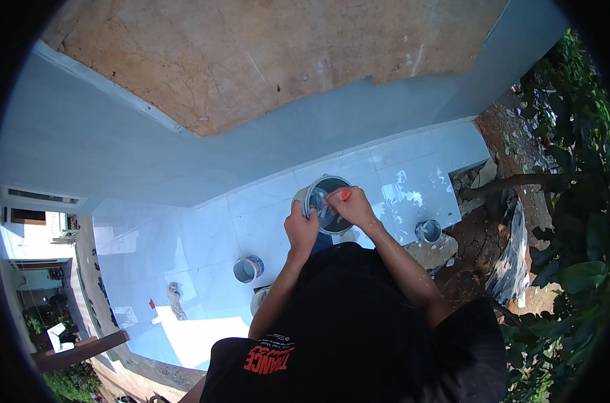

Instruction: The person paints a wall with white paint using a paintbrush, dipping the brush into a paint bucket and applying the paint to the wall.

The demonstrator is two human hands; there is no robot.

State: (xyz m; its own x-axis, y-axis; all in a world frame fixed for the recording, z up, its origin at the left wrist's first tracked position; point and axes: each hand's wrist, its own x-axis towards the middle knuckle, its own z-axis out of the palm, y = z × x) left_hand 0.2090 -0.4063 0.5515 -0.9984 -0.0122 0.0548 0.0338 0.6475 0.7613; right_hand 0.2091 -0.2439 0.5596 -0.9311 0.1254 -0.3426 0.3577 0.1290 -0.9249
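Observation:
My left hand [302,227] grips the near-left side of a bucket [346,180], with the thumb over its rim. The bucket is tilted towards me, so its dark inside shows; pale smears and a greyish patch mark the inner wall. My right hand [354,207] is at the bucket's mouth, closed around a red-handled tool [345,195]. Only the red end of the handle sticks out of the fist. The tool's working end is hidden by the hand and the bucket, so I cannot tell what kind it is. White specks dot my right forearm.
A small pail [428,231] stands at the right edge of the paint-spattered tile floor [264,221]. Another bucket [248,269] and a crumpled rag [175,301] are at left. A partly painted wall [284,121] rises ahead. Branches and leaves [582,277] crowd the right.

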